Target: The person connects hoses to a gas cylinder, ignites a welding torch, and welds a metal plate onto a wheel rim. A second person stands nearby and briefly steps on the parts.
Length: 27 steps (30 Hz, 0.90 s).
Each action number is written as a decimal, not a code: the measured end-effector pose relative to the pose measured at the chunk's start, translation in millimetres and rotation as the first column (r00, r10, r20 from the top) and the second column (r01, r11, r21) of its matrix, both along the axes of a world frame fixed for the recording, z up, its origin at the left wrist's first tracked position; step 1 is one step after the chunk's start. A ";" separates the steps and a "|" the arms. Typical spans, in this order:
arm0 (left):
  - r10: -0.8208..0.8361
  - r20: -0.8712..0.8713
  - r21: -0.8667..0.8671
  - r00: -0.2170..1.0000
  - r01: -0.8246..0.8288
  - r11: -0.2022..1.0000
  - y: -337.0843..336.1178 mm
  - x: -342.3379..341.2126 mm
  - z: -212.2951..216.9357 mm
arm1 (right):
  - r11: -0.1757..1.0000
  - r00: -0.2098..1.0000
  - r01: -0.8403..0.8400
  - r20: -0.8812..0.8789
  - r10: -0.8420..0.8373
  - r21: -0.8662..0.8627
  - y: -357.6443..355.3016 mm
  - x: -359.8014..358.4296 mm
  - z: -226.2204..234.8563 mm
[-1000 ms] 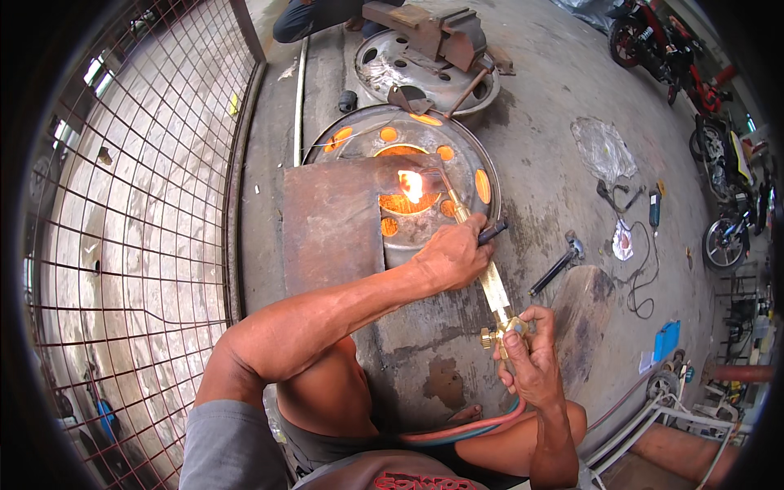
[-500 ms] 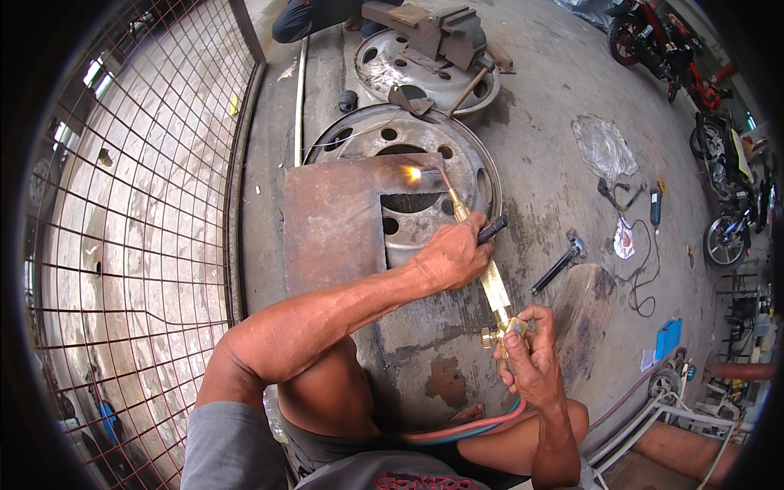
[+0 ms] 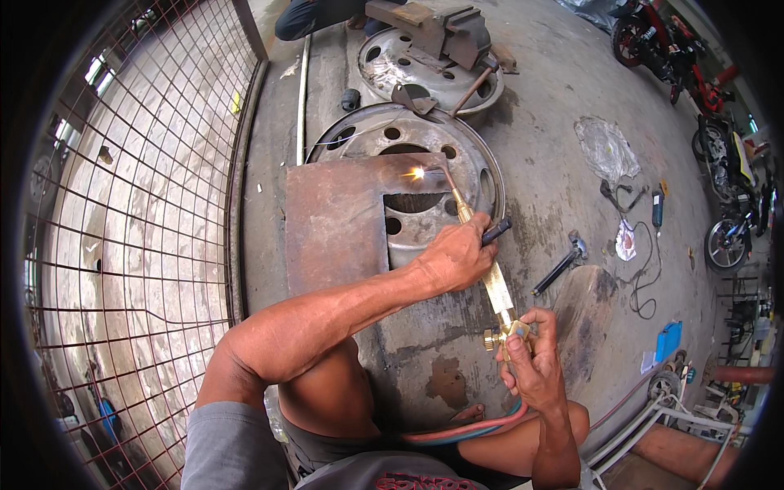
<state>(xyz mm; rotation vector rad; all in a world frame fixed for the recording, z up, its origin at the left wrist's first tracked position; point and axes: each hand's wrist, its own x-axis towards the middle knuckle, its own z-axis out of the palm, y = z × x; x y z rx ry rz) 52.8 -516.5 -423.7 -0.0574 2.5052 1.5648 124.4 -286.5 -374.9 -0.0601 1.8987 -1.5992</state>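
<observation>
My left hand (image 3: 455, 256) is closed around the brass body of a gas cutting torch (image 3: 496, 286), with a short black cylindrical piece (image 3: 496, 231) sticking out past its fingers. My right hand (image 3: 532, 361) grips the torch's rear end by the valve knobs (image 3: 492, 338). At the bent copper tip burns a small bright yellow flame (image 3: 418, 173), over the upper arm of a rusty steel plate (image 3: 335, 220). The plate has a rectangular notch cut out and lies on a grey steel wheel rim (image 3: 488, 151). Red and blue-green hoses (image 3: 457, 431) run across my lap.
A wire mesh gate (image 3: 155, 204) stands along the left. Beyond the rim, a bench vise (image 3: 465, 37) sits on a second wheel rim (image 3: 384, 69); another person's leg (image 3: 314, 18) is near it. At right lie a hammer (image 3: 559, 263), a corded tool (image 3: 657, 206) and parked motorcycles (image 3: 723, 180).
The flame at the tip has become smaller and sharper, with a thin streak toward the left. Both hands keep their hold on the torch; the whole view has shifted slightly.
</observation>
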 end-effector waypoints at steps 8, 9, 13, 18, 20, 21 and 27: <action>-0.004 -0.004 -0.002 1.000 0.004 1.000 -0.9 0.2 -1.0 | 1.000 1.000 -0.008 -0.002 0.008 -0.003 -1.6 0.1 0.6; -0.005 -0.004 0.000 1.000 0.005 1.000 -1.3 0.4 0.3 | 1.000 1.000 -0.008 -0.003 0.008 -0.001 -1.6 0.1 0.7; -0.013 0.023 0.014 1.000 0.012 1.000 -2.4 0.7 3.2 | 1.000 1.000 -0.008 -0.007 0.008 0.007 -2.0 0.3 1.2; -0.013 0.002 -0.009 1.000 0.013 1.000 -1.4 1.6 2.5 | 1.000 1.000 -0.003 -0.013 0.003 0.011 -1.4 1.8 0.1; -0.013 0.013 -0.002 1.000 0.013 1.000 -1.3 1.5 2.5 | 1.000 1.000 -0.002 -0.015 0.002 0.014 -1.4 1.9 -0.4; -0.016 0.021 0.004 1.000 0.015 1.000 -0.3 3.3 1.4 | 1.000 1.000 0.001 -0.010 0.000 0.016 -0.7 4.0 -0.3; -0.005 0.018 0.004 1.000 0.005 1.000 0.6 7.8 -0.3 | 1.000 1.000 0.005 0.003 -0.005 0.017 -1.4 7.5 1.7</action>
